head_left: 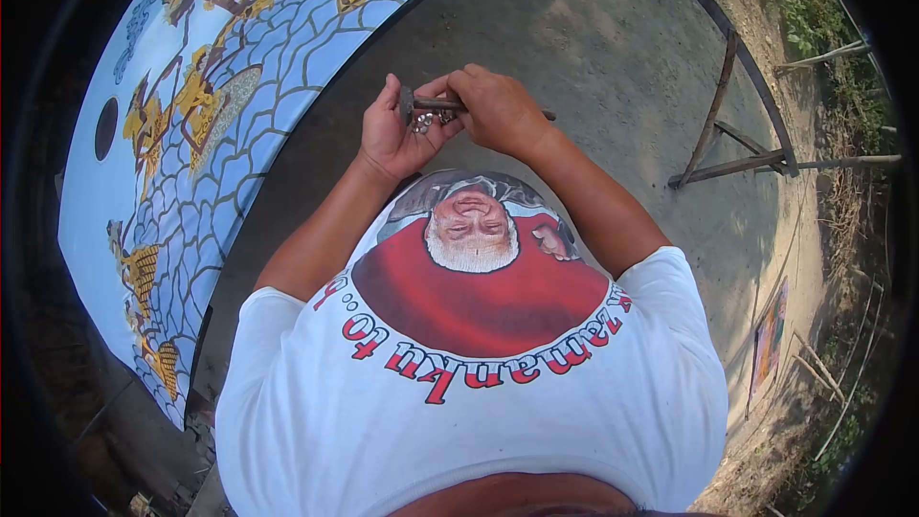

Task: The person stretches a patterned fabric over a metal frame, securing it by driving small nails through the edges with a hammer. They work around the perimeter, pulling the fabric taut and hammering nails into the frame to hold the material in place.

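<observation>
Rod, thin, dark and metallic, lies crosswise in front of the chest. The right hand is closed over its middle and the left hand is curled round its blunt end, where small shiny metal pieces cluster against the fingers. Beyond the hands I see bare, dusty grey ground with open room, bounded left by the curved edge of a smooth blue-and-yellow painted panel and right by a slanting frame of thin bars, well apart.
</observation>
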`<control>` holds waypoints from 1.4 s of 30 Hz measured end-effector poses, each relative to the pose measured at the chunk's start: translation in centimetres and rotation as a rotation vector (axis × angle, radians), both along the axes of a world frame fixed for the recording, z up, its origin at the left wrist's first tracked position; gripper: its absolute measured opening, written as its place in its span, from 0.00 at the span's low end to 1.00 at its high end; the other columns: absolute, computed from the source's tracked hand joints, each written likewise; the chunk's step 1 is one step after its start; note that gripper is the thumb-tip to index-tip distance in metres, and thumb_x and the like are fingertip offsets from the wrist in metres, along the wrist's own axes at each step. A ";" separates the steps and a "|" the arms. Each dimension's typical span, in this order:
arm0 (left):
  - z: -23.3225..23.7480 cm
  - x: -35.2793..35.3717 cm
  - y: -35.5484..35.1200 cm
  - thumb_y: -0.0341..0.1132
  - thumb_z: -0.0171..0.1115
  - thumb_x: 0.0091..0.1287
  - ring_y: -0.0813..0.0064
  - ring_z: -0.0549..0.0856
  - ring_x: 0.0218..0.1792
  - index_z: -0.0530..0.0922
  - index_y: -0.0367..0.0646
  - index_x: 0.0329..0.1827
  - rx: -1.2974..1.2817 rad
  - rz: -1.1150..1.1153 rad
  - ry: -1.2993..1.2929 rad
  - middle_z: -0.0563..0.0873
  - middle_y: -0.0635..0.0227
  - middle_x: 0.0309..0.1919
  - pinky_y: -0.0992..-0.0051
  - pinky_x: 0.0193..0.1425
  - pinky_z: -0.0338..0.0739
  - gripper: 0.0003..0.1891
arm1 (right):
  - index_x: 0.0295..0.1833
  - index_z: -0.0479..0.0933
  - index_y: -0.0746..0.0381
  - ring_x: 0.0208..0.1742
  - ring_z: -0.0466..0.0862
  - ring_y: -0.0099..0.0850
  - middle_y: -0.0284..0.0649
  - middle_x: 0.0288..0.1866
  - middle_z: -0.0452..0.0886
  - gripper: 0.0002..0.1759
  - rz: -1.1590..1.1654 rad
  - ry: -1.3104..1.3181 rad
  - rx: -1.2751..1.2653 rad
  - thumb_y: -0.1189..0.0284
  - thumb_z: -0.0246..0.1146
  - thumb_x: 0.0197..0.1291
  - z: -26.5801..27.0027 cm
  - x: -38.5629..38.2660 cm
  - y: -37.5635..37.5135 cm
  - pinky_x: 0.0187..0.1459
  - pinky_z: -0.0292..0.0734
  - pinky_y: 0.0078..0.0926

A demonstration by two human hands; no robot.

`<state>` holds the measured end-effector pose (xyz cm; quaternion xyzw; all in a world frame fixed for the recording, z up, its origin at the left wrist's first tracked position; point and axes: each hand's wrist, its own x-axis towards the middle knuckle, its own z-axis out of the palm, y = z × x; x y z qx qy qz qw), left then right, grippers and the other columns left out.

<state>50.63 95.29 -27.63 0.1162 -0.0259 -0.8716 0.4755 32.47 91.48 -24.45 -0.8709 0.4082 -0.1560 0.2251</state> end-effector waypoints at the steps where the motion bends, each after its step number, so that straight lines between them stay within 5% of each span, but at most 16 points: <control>1: 0.4 -0.5 -0.6 0.63 0.32 0.79 0.55 0.77 0.65 0.68 0.28 0.71 0.003 -0.005 0.002 0.80 0.49 0.61 0.54 0.74 0.67 0.42 | 0.43 0.79 0.61 0.44 0.85 0.51 0.46 0.42 0.83 0.10 -0.010 -0.073 -0.012 0.78 0.66 0.53 -0.3 -0.6 -0.7 0.44 0.81 0.47; 5: -0.4 -1.6 -4.3 0.66 0.30 0.78 0.53 0.77 0.65 0.67 0.26 0.71 0.007 -0.035 0.090 0.80 0.48 0.61 0.53 0.75 0.66 0.45 | 0.51 0.80 0.63 0.44 0.87 0.47 0.46 0.42 0.85 0.17 -0.030 -0.268 0.046 0.82 0.67 0.53 0.3 -2.5 -4.0 0.45 0.82 0.40; 16: -0.9 -5.4 -20.1 0.70 0.26 0.75 0.54 0.72 0.72 0.61 0.25 0.75 -0.044 -0.160 0.090 0.75 0.45 0.68 0.57 0.80 0.61 0.50 | 0.45 0.83 0.61 0.41 0.85 0.46 0.47 0.41 0.84 0.13 -0.092 -0.329 -0.025 0.79 0.69 0.52 2.7 -5.2 -15.7 0.43 0.81 0.38; 24: -0.8 -6.1 -28.7 0.74 0.41 0.70 0.54 0.62 0.79 0.57 0.28 0.78 -0.068 -0.191 0.038 0.64 0.45 0.77 0.59 0.85 0.50 0.53 | 0.40 0.79 0.64 0.43 0.84 0.50 0.48 0.39 0.82 0.11 -0.098 -0.322 -0.146 0.79 0.69 0.48 1.5 -4.6 -23.6 0.42 0.80 0.40; 28: -0.7 -6.5 -30.5 0.73 0.40 0.70 0.54 0.62 0.79 0.58 0.28 0.78 -0.060 -0.168 0.058 0.64 0.45 0.77 0.58 0.85 0.49 0.53 | 0.47 0.80 0.59 0.46 0.84 0.49 0.46 0.45 0.84 0.15 -0.097 -0.208 -0.127 0.76 0.68 0.52 0.8 -5.0 -26.2 0.45 0.80 0.43; 30: -0.4 -7.0 -31.2 0.75 0.35 0.70 0.56 0.73 0.72 0.63 0.29 0.75 -0.001 -0.144 0.024 0.75 0.48 0.68 0.58 0.80 0.60 0.53 | 0.51 0.81 0.56 0.48 0.85 0.49 0.45 0.48 0.85 0.17 -0.079 -0.185 -0.120 0.74 0.67 0.54 0.4 -5.3 -27.5 0.47 0.81 0.45; 34: -0.5 -7.7 -32.3 0.76 0.34 0.70 0.56 0.72 0.72 0.63 0.29 0.76 0.020 -0.086 0.006 0.75 0.48 0.69 0.59 0.81 0.58 0.53 | 0.50 0.80 0.57 0.47 0.84 0.49 0.46 0.45 0.84 0.16 -0.016 -0.192 -0.075 0.74 0.67 0.54 -0.4 -6.1 -29.6 0.46 0.80 0.46; 40: -4.0 -9.8 -33.8 0.62 0.34 0.80 0.57 0.81 0.63 0.74 0.32 0.64 0.003 -0.003 0.097 0.82 0.50 0.58 0.60 0.72 0.73 0.37 | 0.42 0.76 0.63 0.42 0.84 0.52 0.50 0.35 0.83 0.10 0.080 -0.292 0.067 0.75 0.66 0.54 0.6 -8.1 -33.1 0.41 0.79 0.44; 42: -4.0 -11.7 -34.6 0.57 0.47 0.79 0.61 0.85 0.54 0.76 0.37 0.54 0.224 0.142 -0.231 0.84 0.57 0.51 0.61 0.62 0.81 0.28 | 0.40 0.75 0.64 0.39 0.84 0.53 0.51 0.32 0.82 0.09 0.082 -0.348 0.122 0.76 0.66 0.54 0.8 -9.7 -34.8 0.40 0.78 0.42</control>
